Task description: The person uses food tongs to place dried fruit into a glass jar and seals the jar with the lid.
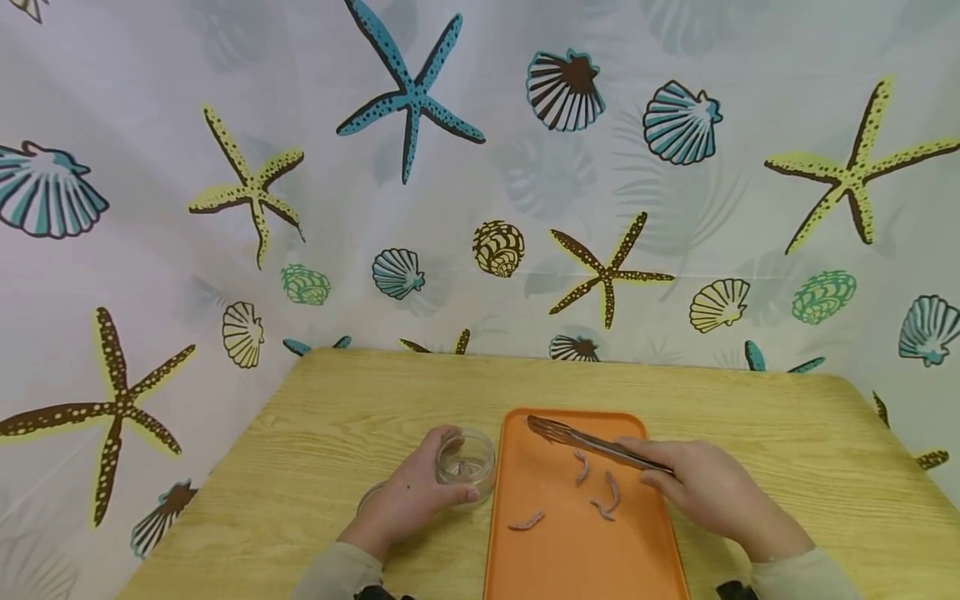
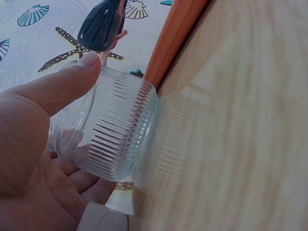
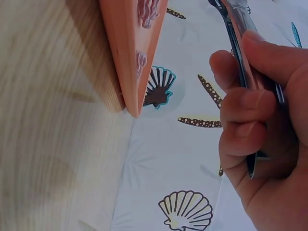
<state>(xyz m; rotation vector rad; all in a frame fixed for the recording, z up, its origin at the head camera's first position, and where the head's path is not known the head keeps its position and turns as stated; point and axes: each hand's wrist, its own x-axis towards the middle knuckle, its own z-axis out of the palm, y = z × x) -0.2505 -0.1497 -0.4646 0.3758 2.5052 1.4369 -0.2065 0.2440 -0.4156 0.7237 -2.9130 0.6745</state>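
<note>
My left hand (image 1: 412, 492) holds a clear glass jar (image 1: 471, 450) upright on the table, its thumb at the rim and fingers around the ribbed side (image 2: 120, 130). Something small and pale lies inside the jar. My right hand (image 1: 701, 487) grips metal tongs (image 1: 600, 446) with dark slotted tips (image 2: 102, 29). Those tips hover over the far left of an orange tray (image 1: 577, 562), and a pinkish strip (image 2: 118, 42) shows beside them in the left wrist view. Several greyish-pink strips, one of them a curved strip (image 1: 527, 522) near the left, lie on the tray.
A round clear rim (image 1: 367, 497) lies on the wooden table (image 1: 300, 467), partly hidden behind the left wrist. The tray's raised edge stands just right of the jar. A curtain (image 1: 465, 200) printed with shells and starfish surrounds the table at the back and sides.
</note>
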